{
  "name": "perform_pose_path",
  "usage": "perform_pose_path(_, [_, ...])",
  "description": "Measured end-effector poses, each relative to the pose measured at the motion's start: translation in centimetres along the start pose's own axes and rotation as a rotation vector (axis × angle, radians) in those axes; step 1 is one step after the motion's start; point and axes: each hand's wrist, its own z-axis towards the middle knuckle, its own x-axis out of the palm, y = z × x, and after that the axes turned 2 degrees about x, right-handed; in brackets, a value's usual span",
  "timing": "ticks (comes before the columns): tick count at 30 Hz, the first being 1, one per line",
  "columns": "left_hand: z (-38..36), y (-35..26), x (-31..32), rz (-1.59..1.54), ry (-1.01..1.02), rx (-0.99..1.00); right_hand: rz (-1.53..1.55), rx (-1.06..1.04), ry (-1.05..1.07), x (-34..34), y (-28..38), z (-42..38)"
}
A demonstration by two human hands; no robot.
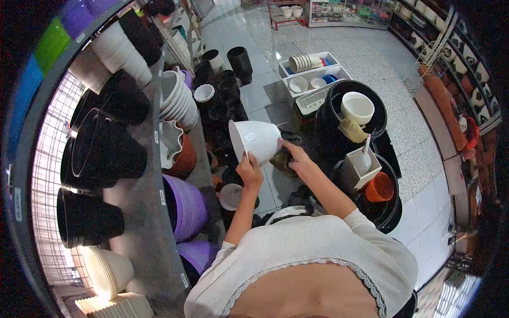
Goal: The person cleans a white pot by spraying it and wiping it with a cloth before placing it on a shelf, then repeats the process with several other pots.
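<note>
A glossy white plant pot [260, 139] is tipped on its side in front of me, its mouth facing left. My left hand [249, 168] grips its lower side near the rim, thumb and fingers pressed on the wall. At the pot's base is my right hand [297, 159], its fingers closed on a dark, damp-looking cloth [282, 160] that hangs beneath them. One fingertip of that hand touches the pot's base. Part of the cloth is hidden behind the pot and hand.
Shelves at left hold stacked black pots [108, 143], purple pots [185, 206] and white pots [177, 98]. On the right stand a black tub [352, 85] with a white bowl [358, 107], another tub with an orange pot [378, 187], and a white divided crate [339, 71].
</note>
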Motion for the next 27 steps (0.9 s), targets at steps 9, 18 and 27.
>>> perform_pose_path(9, [0.3,-2.0,2.6,-0.078,0.102,-0.051,0.021,-0.157,-0.211,-8.3,6.1,4.4])
perform_pose_path(18, [0.0,-0.4,8.0,-0.216,0.187,-0.208,-0.534,-0.803,-0.574,-15.0,19.7,5.8])
perform_pose_path(27, [3.7,-2.4,12.7,-0.253,0.271,-0.21,-1.232,-0.496,-1.146,-23.0,20.5,14.8])
